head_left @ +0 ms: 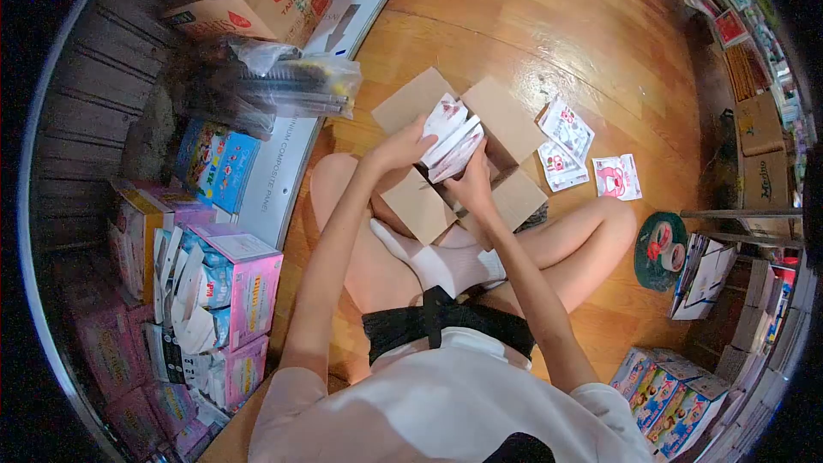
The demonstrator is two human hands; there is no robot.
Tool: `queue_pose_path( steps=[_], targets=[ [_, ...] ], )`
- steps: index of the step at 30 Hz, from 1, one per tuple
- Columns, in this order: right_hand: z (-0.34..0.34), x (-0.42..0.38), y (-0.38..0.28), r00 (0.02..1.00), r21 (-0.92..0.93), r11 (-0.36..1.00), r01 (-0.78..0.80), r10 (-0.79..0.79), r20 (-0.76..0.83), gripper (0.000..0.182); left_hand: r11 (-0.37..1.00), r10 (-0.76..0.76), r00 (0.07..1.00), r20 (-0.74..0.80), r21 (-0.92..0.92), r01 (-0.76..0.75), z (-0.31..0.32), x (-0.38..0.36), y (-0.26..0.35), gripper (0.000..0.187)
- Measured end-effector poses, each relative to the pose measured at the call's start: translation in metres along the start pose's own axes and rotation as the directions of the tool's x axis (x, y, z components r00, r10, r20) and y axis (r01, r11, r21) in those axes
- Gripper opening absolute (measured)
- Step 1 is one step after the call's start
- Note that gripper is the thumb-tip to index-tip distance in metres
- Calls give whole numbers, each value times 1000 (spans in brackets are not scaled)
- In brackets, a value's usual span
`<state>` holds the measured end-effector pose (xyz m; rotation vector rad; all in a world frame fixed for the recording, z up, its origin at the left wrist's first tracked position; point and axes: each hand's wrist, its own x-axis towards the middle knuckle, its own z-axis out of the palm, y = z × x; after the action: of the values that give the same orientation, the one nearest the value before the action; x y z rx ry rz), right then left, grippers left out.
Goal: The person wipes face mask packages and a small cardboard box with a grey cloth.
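Note:
An open cardboard box (417,203) stands on the wooden floor in front of my crossed legs, its flaps folded outward. My left hand (403,146) grips the left side of several white packets (453,139) with reddish print, held at the box's opening. On their right side, my right hand (473,183) closes around the same packets near the lower end. The box's inside is mostly hidden by the packets and hands. Right of the box lie a few white-and-red packets (567,133), and a separate packet with a pink figure (617,178) is beside them.
Tape rolls (664,244) lie to the right on the floor. Shelves with goods line the right edge. At left are a printed carton (274,0), plastic-wrapped items (300,86), a white panel (279,154) and pink boxes (253,287). Colourful boxes (664,399) stand lower right.

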<state>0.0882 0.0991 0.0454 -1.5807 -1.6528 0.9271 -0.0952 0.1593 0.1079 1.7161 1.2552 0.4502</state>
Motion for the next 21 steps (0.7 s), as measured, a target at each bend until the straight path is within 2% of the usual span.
queue_pose_path(
  steps=[2, 5, 6, 8, 11, 13, 15, 18, 21],
  targets=[
    [4, 7, 2, 1000, -19, 1000, -11, 11, 25, 115, 974, -199, 980, -25, 103, 200, -5, -17, 48, 50],
    [7, 12, 1, 997, -18, 999, -45, 46, 62, 117, 973, -150, 969, -198, 146, 181, -1, -36, 73, 54],
    [6, 16, 0, 995, -7, 998, -58, 59, 80, 120, 975, -9, 961, -275, 211, 69, 0, -37, 66, 53],
    [5, 16, -3, 992, 59, 994, -91, 86, 92, 118, 923, 280, 875, -396, 360, -133, 3, -41, 47, 50],
    [8, 15, 0, 993, 134, 984, -119, 114, 39, 108, 823, 364, 894, -261, 540, -177, 2, -46, 42, 40],
    [2, 18, -4, 987, 178, 976, -125, 103, 126, 87, 835, 338, 909, -245, 523, -170, 11, -44, 33, 33],
    [6, 23, 10, 972, 291, 937, -191, 139, 190, 79, 843, 339, 903, -263, 511, -168, 17, -40, 25, 28],
    [4, 23, 11, 960, 292, 934, -204, 132, 247, 83, 854, 354, 883, -308, 492, -170, 22, -35, 20, 26],
    [15, 22, 20, 988, 165, 976, -143, 132, 80, 92, 865, 336, 894, -297, 473, -168, 20, -34, 23, 25]
  ],
)
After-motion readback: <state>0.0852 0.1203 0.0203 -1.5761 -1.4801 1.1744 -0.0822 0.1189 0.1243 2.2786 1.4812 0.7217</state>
